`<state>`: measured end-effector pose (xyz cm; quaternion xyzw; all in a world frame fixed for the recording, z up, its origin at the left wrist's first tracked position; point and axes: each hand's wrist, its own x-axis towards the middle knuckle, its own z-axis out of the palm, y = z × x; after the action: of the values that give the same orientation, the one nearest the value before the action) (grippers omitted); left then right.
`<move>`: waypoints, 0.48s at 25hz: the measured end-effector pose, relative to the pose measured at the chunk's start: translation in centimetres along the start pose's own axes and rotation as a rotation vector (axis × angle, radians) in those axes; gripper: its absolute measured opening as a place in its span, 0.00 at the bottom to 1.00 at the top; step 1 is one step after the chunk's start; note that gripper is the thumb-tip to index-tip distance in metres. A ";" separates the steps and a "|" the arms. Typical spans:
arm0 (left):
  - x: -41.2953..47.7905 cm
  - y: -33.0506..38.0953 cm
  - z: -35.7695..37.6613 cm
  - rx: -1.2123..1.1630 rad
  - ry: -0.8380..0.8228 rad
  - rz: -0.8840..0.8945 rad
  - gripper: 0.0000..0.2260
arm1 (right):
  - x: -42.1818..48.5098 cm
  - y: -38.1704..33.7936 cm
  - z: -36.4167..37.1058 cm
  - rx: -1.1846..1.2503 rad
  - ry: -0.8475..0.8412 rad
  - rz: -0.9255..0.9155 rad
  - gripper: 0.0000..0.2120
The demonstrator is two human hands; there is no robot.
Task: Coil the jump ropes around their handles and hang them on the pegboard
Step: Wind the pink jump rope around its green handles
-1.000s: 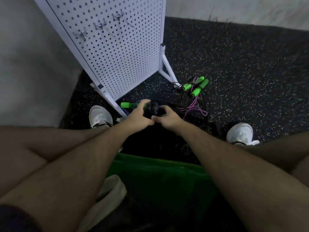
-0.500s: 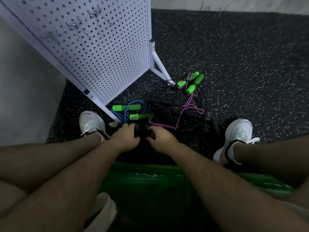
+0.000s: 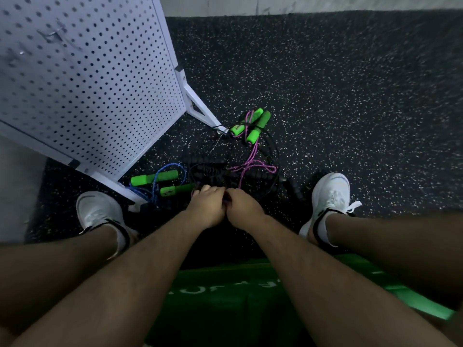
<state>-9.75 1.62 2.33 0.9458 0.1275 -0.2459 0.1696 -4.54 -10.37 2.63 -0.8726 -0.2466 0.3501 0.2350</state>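
Note:
Several jump ropes lie tangled on the dark floor between my feet. A purple rope (image 3: 253,166) runs to a pair of green handles (image 3: 251,125) near the pegboard foot. A blue rope (image 3: 166,171) has two green handles (image 3: 154,178) by the board's base. Black ropes with black handles (image 3: 213,171) lie in the middle. My left hand (image 3: 206,207) and right hand (image 3: 241,209) are side by side, fingers curled down on a dark bundle, most of it hidden beneath them. The white pegboard (image 3: 87,83) stands at the upper left with metal hooks (image 3: 53,33).
My white shoes (image 3: 99,211) (image 3: 330,194) flank the ropes. The pegboard's white foot (image 3: 200,111) juts toward the green handles. A green seat (image 3: 238,304) is under me. Speckled black rubber flooring (image 3: 350,96) stretches to the right, and a pale wall (image 3: 300,3) runs behind.
My view has tipped down and closer, so the pegboard slid up and left. Both hands drew nearer to me and closed together over the dark bundle.

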 end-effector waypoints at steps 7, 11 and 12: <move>2.8 0.9 0.4 0.115 -0.048 -0.061 0.14 | 1.7 2.0 0.4 0.057 -0.088 -0.003 0.12; 2.8 0.3 0.2 0.130 -0.062 -0.075 0.13 | 2.1 2.0 0.4 0.112 -0.056 0.011 0.13; 2.7 0.3 0.0 0.180 -0.072 -0.046 0.13 | 2.1 2.0 0.6 0.109 -0.057 0.002 0.13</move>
<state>-7.36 1.76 1.02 0.9446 0.1204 -0.2941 0.0827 -3.06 -10.55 0.03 -0.8484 -0.2330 0.3878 0.2749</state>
